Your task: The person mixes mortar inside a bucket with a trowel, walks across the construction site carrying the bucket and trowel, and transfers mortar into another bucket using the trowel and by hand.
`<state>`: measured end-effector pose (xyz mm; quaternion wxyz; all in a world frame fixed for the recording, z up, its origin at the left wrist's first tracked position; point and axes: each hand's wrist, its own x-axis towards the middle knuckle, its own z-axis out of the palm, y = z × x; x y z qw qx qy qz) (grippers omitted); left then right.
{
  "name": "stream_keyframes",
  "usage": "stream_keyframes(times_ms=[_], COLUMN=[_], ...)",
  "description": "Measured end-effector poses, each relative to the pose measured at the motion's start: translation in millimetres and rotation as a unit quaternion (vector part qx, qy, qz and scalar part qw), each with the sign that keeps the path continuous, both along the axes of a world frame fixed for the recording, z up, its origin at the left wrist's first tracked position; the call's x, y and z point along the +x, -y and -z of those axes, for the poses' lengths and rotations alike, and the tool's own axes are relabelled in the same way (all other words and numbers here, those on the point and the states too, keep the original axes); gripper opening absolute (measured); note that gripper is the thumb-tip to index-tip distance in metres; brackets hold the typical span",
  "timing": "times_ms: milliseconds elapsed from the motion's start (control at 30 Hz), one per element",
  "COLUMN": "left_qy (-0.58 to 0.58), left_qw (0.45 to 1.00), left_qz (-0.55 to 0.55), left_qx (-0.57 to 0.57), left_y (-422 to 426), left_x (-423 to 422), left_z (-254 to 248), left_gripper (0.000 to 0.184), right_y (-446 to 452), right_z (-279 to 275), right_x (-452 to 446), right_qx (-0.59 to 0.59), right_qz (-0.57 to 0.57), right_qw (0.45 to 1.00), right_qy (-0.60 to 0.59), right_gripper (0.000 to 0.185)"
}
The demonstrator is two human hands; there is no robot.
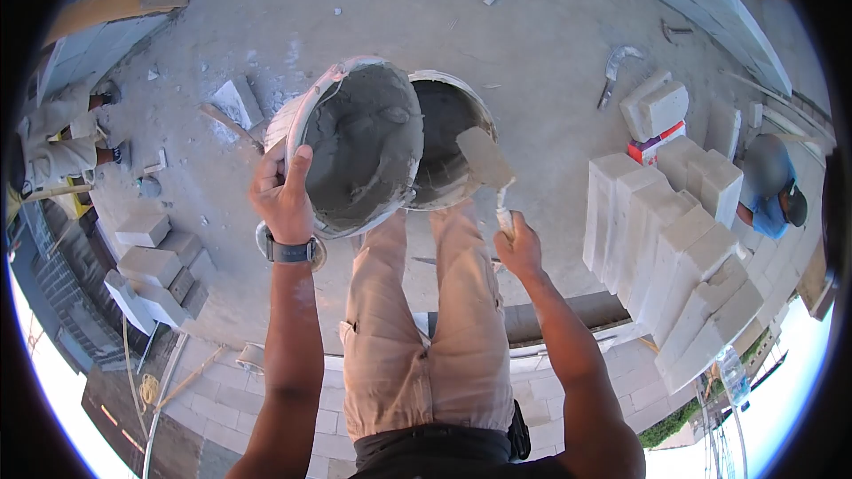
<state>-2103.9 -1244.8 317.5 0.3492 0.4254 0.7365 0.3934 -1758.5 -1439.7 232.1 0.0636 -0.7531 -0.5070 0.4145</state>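
My left hand (pixel 284 195), with a dark watch on the wrist, grips the rim of a white bucket (pixel 282 124) at its left side. Wet grey mortar (pixel 359 137) lines this bucket, which is tilted. Just right of it and partly behind is a second bucket (pixel 479 106) with dark grey contents. In my right hand (pixel 519 244) is the handle of a trowel (pixel 485 158); its flat blade, smeared with mortar, is over the right edge of the second bucket.
Stacked white blocks (pixel 657 231) stand at the right, near a crouching person in blue (pixel 770 186). More blocks (pixel 155 270) lie at the left, below another person's legs (pixel 67 142). A sickle-shaped tool (pixel 612 71) and a broken block (pixel 237 103) are on the floor.
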Motion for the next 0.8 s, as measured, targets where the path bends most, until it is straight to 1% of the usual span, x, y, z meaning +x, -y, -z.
stream_keyframes(times_ms=[67,100,167,200,267,300,367,400,467,500,567,633,700,767,800], left_qy=[-0.002,-0.003,-0.012,-0.007,0.005,0.012,0.045,0.054,0.070,0.077,0.083,0.087,0.075,0.092,0.103], left_qw=[1.000,1.000,0.999,1.000,1.000,1.000,0.999,0.998,0.997,0.996,0.996,0.995,0.997,0.995,0.994], left_qz=[0.003,0.004,0.005,0.002,-0.001,-0.008,-0.011,-0.023,-0.026,-0.037,-0.032,-0.039,-0.012,-0.023,-0.027], left_qx=[-0.019,-0.019,-0.029,-0.030,-0.025,-0.024,-0.005,-0.002,-0.028,-0.026,0.001,0.008,0.025,0.024,0.027], left_y=[0.5,0.0,-1.1,-1.0,-0.5,1.2,1.5,3.0,8.4,10.3,19.1,26.2,33.0,40.8,43.5], left_x=[-0.4,-2.3,-4.0,-3.8,-4.5,-4.7,-2.3,-1.7,1.1,2.8,6.6,3.8,-2.0,-7.6,-12.9], left_z=[-1.8,-2.3,-1.7,-1.2,-1.2,-1.4,0.2,0.0,-1.6,-0.4,5.8,10.1,10.2,10.2,11.1], left_gripper=[0.026,0.026,0.027,0.027,0.028,0.028,0.028,0.028,0.027,0.027,0.026,0.025,0.028,0.027,0.027], right_y=[-21.6,-16.9,1.7,8.5,22.5,25.8,13.2,4.7,-11.1,-25.6,-65.4,-118.0,-162.8,-202.0,-209.4], right_z=[9.0,15.3,30.1,23.9,3.5,-13.8,-52.8,-63.3,-82.3,-89.5,-99.5,-102.5,-81.1,-48.2,-27.9], right_x=[-18.5,-19.4,-11.4,-1.0,18.9,22.9,29.5,30.9,28.2,23.8,6.7,-25.9,-48.2,-68.4,-71.7], right_qx=[-0.174,-0.174,-0.201,-0.202,-0.239,-0.239,-0.282,-0.278,-0.248,-0.244,-0.154,-0.151,-0.154,-0.168,-0.166], right_qz=[0.020,0.020,0.026,0.024,-0.012,-0.018,-0.059,-0.068,-0.103,-0.112,-0.216,-0.304,-0.371,-0.423,-0.432], right_qw=[0.984,0.984,0.978,0.978,0.971,0.971,0.947,0.946,0.932,0.929,0.926,0.890,0.859,0.815,0.810], right_qy=[-0.039,-0.040,-0.040,-0.035,0.017,0.025,0.144,0.156,0.244,0.254,0.266,0.305,0.317,0.359,0.360], right_gripper=[0.047,0.047,0.058,0.058,0.056,0.056,0.051,0.051,0.044,0.044,0.040,0.040,0.038,0.034,0.034])
